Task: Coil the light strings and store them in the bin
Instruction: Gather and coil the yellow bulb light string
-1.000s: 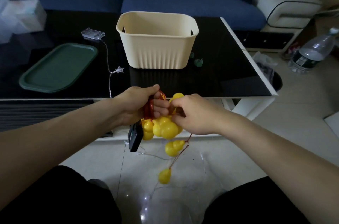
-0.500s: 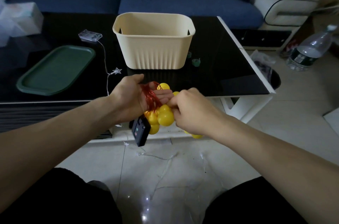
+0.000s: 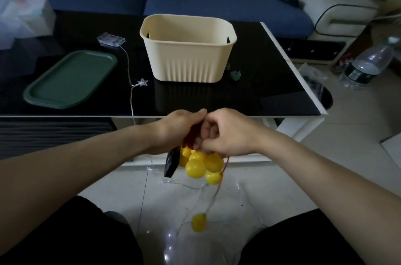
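**Yellow bulb string bunched between both hands at the table's edge**

Both hands are in tight together just in front of the glossy black table [image 3: 271,82]. The left hand [image 3: 178,130] grips a coil of reddish wire [image 3: 191,136], fingers curled around it. The right hand [image 3: 227,132] is curled too, pinching the same string right against the left fingers.

Below the hands hangs a cluster of smooth, round yellow bulbs [image 3: 199,164], shiny plastic, bunched like grapes. A flat black battery box [image 3: 171,162] dangles beside them, long axis tilted a little off vertical. One lone bulb [image 3: 198,222] hangs lower on a thin strand running straight down towards the pale tiled floor; it's blurred.

Up on the table, the cream bin [image 3: 188,56] sits upright, mouth open, rounded corners, vertical ribs on its lower wall. To its left, a second string: clear battery case [image 3: 111,40], fine wire, a small clear star [image 3: 142,82], trailing over the table's near edge. A matte green tray [image 3: 69,79] lies flat further left.

A plastic water bottle [image 3: 366,65] stands on the floor at right; its label is unreadable.
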Action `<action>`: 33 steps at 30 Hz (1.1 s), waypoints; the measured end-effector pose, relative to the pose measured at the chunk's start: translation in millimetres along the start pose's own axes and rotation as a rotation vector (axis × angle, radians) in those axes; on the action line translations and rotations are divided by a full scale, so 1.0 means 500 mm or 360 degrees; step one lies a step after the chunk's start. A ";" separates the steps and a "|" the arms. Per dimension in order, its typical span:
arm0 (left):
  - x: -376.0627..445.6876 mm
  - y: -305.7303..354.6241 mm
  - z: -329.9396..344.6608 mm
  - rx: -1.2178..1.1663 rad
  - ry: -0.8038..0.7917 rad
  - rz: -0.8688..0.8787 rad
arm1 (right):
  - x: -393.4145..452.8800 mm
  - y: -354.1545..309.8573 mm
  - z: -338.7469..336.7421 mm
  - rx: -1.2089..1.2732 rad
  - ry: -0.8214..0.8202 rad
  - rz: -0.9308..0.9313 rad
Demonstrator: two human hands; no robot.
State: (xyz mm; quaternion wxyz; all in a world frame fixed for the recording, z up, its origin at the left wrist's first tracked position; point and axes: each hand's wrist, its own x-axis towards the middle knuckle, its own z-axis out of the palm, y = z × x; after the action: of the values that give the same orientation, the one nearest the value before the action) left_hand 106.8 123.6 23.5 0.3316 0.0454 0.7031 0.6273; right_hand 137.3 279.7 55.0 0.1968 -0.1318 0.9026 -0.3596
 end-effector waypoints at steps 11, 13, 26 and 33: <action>0.005 -0.002 -0.017 0.0321 -0.0098 -0.0069 | -0.005 0.085 -0.075 0.0048 -0.0321 0.0194; 0.006 -0.001 -0.022 0.0322 -0.0170 -0.0072 | -0.008 0.096 -0.071 0.0180 -0.0254 0.0122; -0.011 0.011 -0.013 0.0000 -0.0243 -0.0099 | 0.019 0.086 -0.039 0.0260 0.0217 -0.0076; -0.002 0.012 -0.007 -0.0168 -0.0055 -0.0063 | 0.034 0.104 -0.024 0.0058 0.0154 -0.0089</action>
State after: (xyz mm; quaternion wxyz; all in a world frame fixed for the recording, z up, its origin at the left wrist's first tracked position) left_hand 103.8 121.4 29.4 0.3580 0.0247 0.6641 0.6559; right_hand 111.6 317.2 21.9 0.1452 -0.1360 0.9003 -0.3872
